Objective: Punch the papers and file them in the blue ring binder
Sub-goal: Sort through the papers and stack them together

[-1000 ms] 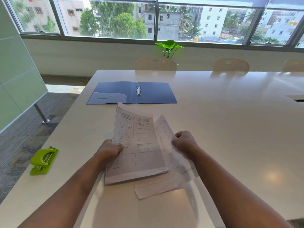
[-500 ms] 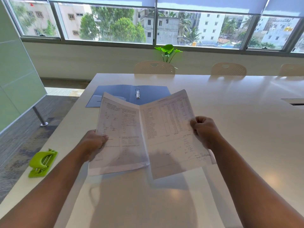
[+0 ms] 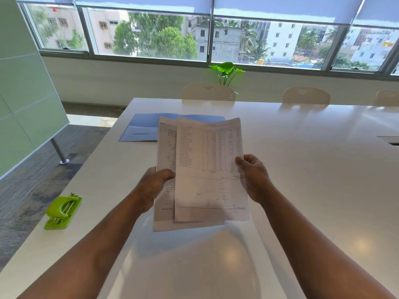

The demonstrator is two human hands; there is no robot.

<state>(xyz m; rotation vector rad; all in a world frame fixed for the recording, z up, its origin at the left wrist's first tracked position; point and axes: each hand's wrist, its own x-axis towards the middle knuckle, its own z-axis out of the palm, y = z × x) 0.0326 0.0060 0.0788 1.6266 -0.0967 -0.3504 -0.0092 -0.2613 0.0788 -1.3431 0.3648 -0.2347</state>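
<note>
Both hands grip the papers (image 3: 207, 169) above the table: left hand (image 3: 154, 186) pinches the left edge, right hand (image 3: 254, 178) the right. The 2 sheets sit offset; punched like this, holes could misalign. Punch (image 3: 62, 211) waits far left of the left hand, binder (image 3: 140, 130) beyond.

Two hands are counted, the left hand (image 3: 154, 186) and the right hand (image 3: 254, 178), and two sheets of paper are seen: a front sheet (image 3: 210, 169) and a back sheet (image 3: 165, 143). One blue ring binder (image 3: 142, 129), one green hole punch (image 3: 62, 211) and one plant (image 3: 226, 72) are counted. Three chairs are seen at the far edge of the table (image 3: 313, 180): one (image 3: 208, 91), a second (image 3: 306, 96) and a third (image 3: 387, 98).
</note>
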